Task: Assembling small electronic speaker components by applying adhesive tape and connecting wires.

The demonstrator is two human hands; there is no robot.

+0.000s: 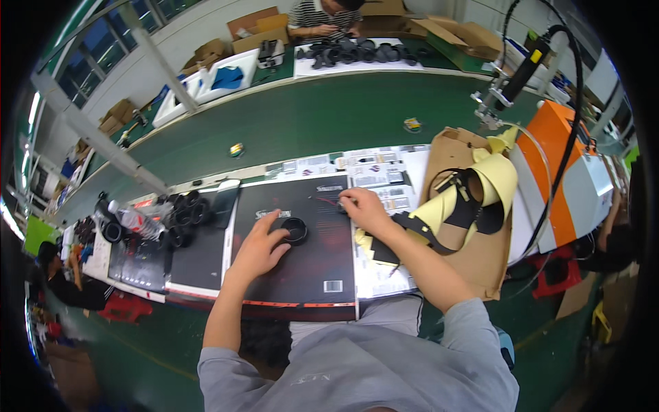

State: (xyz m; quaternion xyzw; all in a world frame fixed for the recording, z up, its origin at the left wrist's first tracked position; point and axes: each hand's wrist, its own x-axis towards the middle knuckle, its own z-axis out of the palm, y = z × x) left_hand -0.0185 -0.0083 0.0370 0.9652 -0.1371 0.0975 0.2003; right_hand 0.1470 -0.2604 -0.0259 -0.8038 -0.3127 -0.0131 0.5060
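A black round cup-like part (295, 231) stands on the dark printed board (302, 275) in front of me. Beside its left edge is my left hand (259, 244), fingers spread, with the fingertips at or very near the rim. Over the board's right edge, my right hand (366, 211) is closed in a pinch on a small part with thin reddish wires (328, 201) that trail left. The fingers mostly hide that small part.
Several black round parts (185, 216) and a clear plastic bottle (141, 221) lie to the left. On the right, a cardboard tray (446, 147) holds yellow and black strips (498, 182), near an orange-and-white machine (566, 182). A co-worker (326, 17) sits across the green belt (322, 117).
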